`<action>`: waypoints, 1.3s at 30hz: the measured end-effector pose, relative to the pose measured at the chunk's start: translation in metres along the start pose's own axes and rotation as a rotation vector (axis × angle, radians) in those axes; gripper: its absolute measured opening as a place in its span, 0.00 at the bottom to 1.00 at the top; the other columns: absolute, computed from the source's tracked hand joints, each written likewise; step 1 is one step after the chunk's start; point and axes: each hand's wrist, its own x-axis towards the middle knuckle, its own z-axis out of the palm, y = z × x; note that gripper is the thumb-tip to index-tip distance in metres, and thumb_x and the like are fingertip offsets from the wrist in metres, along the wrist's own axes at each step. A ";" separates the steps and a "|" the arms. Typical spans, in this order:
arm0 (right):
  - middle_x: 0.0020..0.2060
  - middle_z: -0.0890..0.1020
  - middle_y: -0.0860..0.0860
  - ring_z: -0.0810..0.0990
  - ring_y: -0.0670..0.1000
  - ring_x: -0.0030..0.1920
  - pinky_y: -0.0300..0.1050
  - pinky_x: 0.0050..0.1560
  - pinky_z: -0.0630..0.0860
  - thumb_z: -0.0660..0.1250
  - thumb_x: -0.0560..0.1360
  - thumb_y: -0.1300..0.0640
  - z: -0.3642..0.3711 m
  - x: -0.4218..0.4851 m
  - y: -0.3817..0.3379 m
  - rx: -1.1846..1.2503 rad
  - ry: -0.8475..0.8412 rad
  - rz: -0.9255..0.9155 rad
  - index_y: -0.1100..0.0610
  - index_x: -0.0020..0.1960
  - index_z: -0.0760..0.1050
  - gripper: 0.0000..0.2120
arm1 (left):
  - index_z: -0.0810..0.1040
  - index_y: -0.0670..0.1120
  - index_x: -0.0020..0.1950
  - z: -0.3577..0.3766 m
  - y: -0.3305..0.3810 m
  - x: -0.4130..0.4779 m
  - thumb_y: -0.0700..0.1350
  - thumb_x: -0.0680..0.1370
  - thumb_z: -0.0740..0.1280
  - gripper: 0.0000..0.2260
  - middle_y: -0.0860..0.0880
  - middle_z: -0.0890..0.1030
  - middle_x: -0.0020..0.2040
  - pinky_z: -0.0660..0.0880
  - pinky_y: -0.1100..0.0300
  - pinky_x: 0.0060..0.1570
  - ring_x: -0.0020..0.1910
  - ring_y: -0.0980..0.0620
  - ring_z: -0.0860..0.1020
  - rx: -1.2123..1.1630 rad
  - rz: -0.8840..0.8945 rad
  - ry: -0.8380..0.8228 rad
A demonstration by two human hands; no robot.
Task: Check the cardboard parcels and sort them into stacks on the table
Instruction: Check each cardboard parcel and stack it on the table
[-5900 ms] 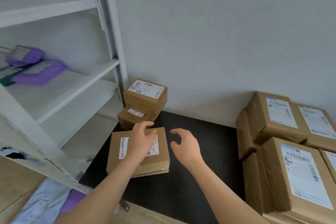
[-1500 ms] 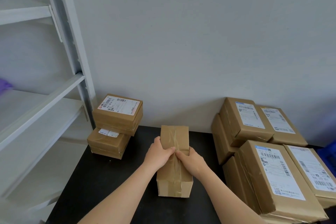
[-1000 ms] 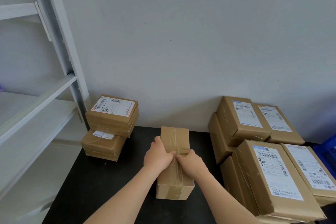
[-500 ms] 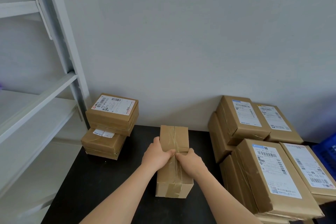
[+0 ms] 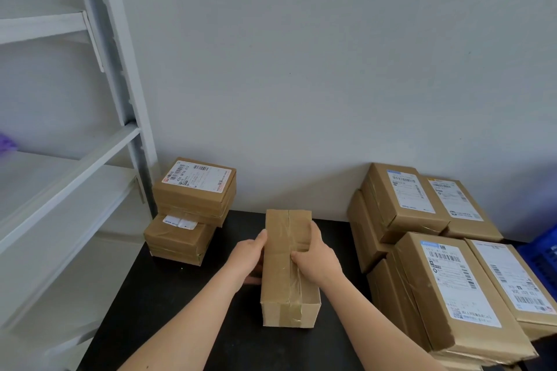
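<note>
The plain parcel (image 5: pixel 288 268) stands on the black bench (image 5: pixel 168 304), about midway between the small stack (image 5: pixel 193 193) at the far left and the larger stacks (image 5: pixel 437 277) on the right, touching neither. Its long axis runs near to far, almost straight away from the person, and the taped seam along its top follows that line. One short end faces the person and the other points at the wall. No label shows on the top or the near end.

The parcel sits between the two grips, so neither is nearer. The left grip (image 5: pixel 248 256) clasps the left long side with its thumb hooked over the top edge. The right grip (image 5: pixel 316 259) clasps the right long side, with fingers curled over the edge and its thumb lying on top beside the seam. Both hold across the short width, slightly beyond the middle of the length.

With no label in sight, the coming move is probably a roll about that near-to-far axis, and a hold across the width suits that
</note>
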 end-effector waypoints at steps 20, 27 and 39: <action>0.76 0.42 0.61 0.53 0.63 0.74 0.63 0.69 0.58 0.65 0.64 0.29 0.024 -0.007 -0.036 -0.404 0.061 0.195 0.58 0.76 0.34 0.60 | 0.75 0.47 0.62 -0.027 0.003 -0.005 0.44 0.81 0.59 0.11 0.49 0.77 0.52 0.74 0.59 0.44 0.51 0.51 0.77 0.186 0.168 0.154; 0.72 0.56 0.60 0.61 0.62 0.69 0.58 0.65 0.68 0.69 0.66 0.41 -0.002 -0.003 -0.024 -0.124 0.042 0.229 0.54 0.78 0.41 0.52 | 0.72 0.46 0.67 -0.029 0.003 -0.003 0.43 0.81 0.60 0.14 0.48 0.75 0.57 0.73 0.59 0.48 0.56 0.50 0.75 0.288 0.146 0.137; 0.62 0.71 0.54 0.72 0.57 0.59 0.55 0.60 0.73 0.67 0.63 0.48 0.000 0.000 -0.013 0.412 -0.060 0.235 0.53 0.75 0.57 0.43 | 0.55 0.43 0.77 -0.025 0.000 0.006 0.56 0.79 0.63 0.32 0.44 0.65 0.72 0.67 0.49 0.64 0.69 0.43 0.66 0.233 0.035 0.017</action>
